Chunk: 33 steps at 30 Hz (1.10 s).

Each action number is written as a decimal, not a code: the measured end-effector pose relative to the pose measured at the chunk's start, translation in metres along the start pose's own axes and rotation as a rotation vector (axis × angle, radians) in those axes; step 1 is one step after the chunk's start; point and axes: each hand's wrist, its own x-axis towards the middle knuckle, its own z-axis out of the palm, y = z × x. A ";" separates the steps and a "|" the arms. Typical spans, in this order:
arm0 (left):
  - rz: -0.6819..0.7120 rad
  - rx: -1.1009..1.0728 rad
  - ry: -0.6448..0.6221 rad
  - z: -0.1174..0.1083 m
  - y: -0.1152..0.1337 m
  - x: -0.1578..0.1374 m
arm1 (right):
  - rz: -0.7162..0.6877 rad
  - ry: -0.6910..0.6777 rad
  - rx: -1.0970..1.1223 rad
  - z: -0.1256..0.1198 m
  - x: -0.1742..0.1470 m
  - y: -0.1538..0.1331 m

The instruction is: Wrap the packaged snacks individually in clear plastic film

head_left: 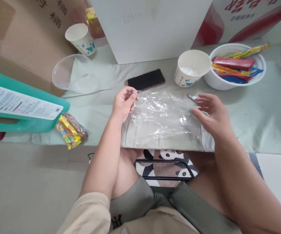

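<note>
A crinkled clear plastic bag lies flat at the table's front edge. My left hand pinches its left upper corner between thumb and fingers. Over the bag's right side, my right hand hovers with fingers apart, holding nothing that I can see. Just beyond those fingertips lies a small shiny metal object, partly hidden, perhaps a nail clipper. Behind the bag rests a black phone. A paper cup with some clear plastic inside stands at the back right of the bag.
A white tub holds several wrapped snacks at the right. Toward the left are snack packets, a green container, a clear round lid and another paper cup. A white box stands at the back.
</note>
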 end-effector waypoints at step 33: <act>-0.253 -0.043 0.065 0.014 0.013 -0.003 | 0.423 -0.049 0.561 0.008 0.003 0.001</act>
